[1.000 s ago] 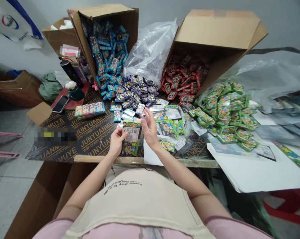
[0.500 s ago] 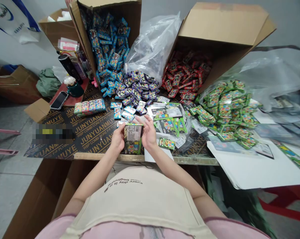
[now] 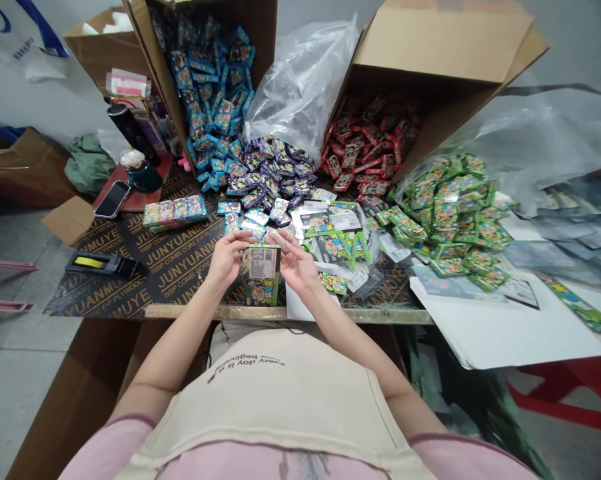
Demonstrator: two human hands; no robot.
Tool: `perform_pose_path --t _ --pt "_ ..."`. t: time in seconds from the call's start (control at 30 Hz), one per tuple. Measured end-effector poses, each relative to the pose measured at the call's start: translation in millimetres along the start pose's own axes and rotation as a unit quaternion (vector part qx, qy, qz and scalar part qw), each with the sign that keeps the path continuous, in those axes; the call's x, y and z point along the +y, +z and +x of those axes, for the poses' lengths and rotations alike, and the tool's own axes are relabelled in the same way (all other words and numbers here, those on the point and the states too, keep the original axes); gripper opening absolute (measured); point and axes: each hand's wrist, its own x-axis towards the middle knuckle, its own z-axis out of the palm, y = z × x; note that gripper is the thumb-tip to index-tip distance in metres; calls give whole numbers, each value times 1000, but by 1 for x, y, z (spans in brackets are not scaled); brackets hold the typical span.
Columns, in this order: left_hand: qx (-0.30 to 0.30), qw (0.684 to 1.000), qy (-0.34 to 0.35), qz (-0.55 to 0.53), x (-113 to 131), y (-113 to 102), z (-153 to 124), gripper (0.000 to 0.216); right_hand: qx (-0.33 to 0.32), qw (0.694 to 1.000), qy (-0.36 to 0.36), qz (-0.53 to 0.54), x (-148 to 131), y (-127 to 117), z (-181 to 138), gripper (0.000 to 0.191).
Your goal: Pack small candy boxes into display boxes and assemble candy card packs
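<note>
A black and green printed packet (image 3: pixel 262 280) with a white label stands in front of me near the table's front edge. My left hand (image 3: pixel 229 258) is closed at its upper left corner, thumb and fingers pinched together. My right hand (image 3: pixel 296 265) pinches the upper right corner. Just beyond my fingertips lie small blue packets (image 3: pixel 228 208) and a heap of small purple packets (image 3: pixel 280 173). To the right of my right hand are flat green and black sleeves (image 3: pixel 338 233) and one small green packet (image 3: pixel 333 283).
Cartons of blue packets (image 3: pixel 225 100) and red packets (image 3: pixel 370 143) stand at the back, with a clear plastic bag (image 3: pixel 300 80) between. Green packets (image 3: pixel 445 207) pile up at right by white sheets (image 3: pixel 480 333). At left lie a phone (image 3: pixel 112 199), a tape dispenser (image 3: pixel 103 265) and a packet stack (image 3: pixel 175 212).
Both hands have moved up from the packet's sides to its top corners, with fingers drawn in to a pinch. My right hand's fingers were spread before. The view has shifted slightly.
</note>
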Motion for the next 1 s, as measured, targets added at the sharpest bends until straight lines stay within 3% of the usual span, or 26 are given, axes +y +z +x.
perform_pose_path --t 0.1,0.23,0.3,0.43,0.53,0.7,0.87,1.0 --pt "-5 999 -18 -35 -4 -1 3 31 6 999 -14 -37 2 1 2 32" --pt "-5 998 58 -17 -11 5 -1 15 21 996 -15 -90 -1 3 9 27" --pt "-5 992 125 27 -12 6 -4 6 11 991 -48 -127 -3 4 10 20" --pt "-24 958 202 203 -4 1 -6 13 -44 957 -163 -236 -9 0 3 12" --pt "-47 938 181 293 7 -4 -4 20 -52 926 -200 -317 -13 -5 -2 12" --pt "-72 940 112 314 23 -4 7 27 -21 900 -206 -383 -22 -1 -1 13" --pt "-81 953 73 281 25 2 14 28 -52 909 -144 -388 -35 8 3 20" --pt "-98 925 126 345 26 4 6 24 -66 915 -106 -383 -43 9 3 27"
